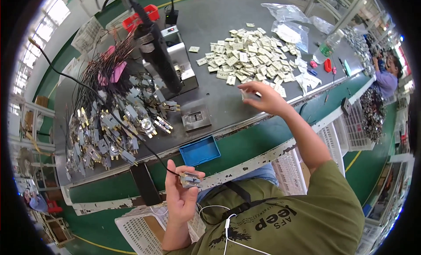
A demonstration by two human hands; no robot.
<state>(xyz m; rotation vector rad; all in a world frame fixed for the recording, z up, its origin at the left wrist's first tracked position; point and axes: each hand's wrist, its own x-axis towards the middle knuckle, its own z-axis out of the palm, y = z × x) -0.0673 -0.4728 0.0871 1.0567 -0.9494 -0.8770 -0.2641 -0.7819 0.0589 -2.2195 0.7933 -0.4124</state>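
Low in front of my body, my left hand [180, 200] is closed around a grey plug part with metal contacts [190, 180]; a black cable [160, 160] runs from it up to the left. Over the table, at the near edge of a heap of cream plastic plates [250, 55], my right hand [268, 100] has thumb and forefinger curled toward each other. A small pale piece shows between those fingers, but its kind is unclear. Between the hands sits a metal fixture block [196, 120] with a rectangular recess.
Wired grey plug parts [112, 132] lie piled at the left, beside a black upright tool [157, 57] on a metal stand. A blue tray [200, 151] sits at the near edge. A bottle [329, 46] and plastic bags [289, 29] are far right; another person [387, 75] sits beyond.
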